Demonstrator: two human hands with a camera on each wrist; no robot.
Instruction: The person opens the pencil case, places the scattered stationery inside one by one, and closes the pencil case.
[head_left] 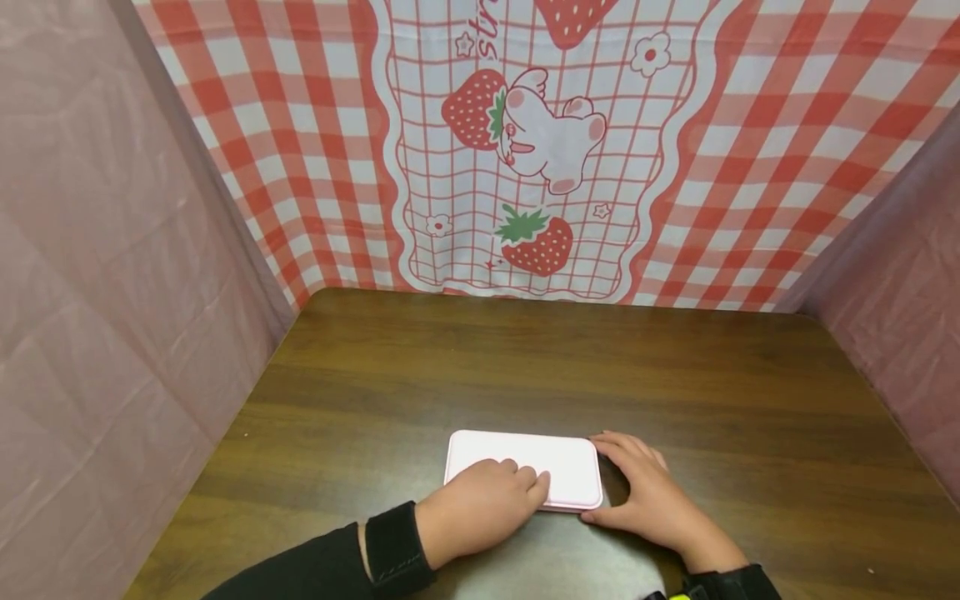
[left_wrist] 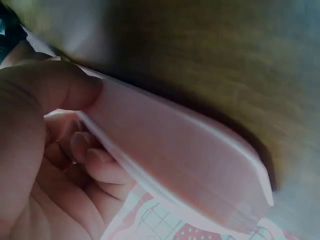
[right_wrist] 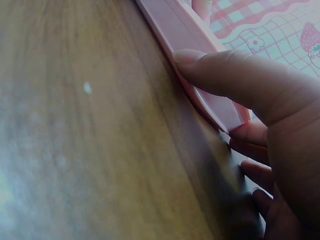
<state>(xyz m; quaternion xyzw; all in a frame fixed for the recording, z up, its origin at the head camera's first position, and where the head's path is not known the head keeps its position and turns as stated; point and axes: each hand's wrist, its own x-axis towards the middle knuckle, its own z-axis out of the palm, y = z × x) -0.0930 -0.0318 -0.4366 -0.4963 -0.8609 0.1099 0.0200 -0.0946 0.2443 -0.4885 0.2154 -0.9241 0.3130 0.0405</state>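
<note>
A flat case (head_left: 576,475) with rounded corners, white on top and pink along its sides, lies on the wooden table. My left hand (head_left: 483,507) is over its near left part. In the left wrist view that hand's thumb (left_wrist: 75,92) presses the pink side wall, while the other fingers curl over the white top. At the right end, my right hand (head_left: 648,492) spans the case, thumb at the near corner and fingers around the far one. The right wrist view shows its thumb (right_wrist: 210,72) on the pink side (right_wrist: 172,25). The inside of the case is hidden.
The brown table (head_left: 540,358) ends at a red-and-white checked cloth (head_left: 330,125) printed with strawberries, hanging at the back. Pale pink fabric hangs on the left (head_left: 97,250) and right (head_left: 892,292). A tiny white speck (right_wrist: 87,87) lies on the wood.
</note>
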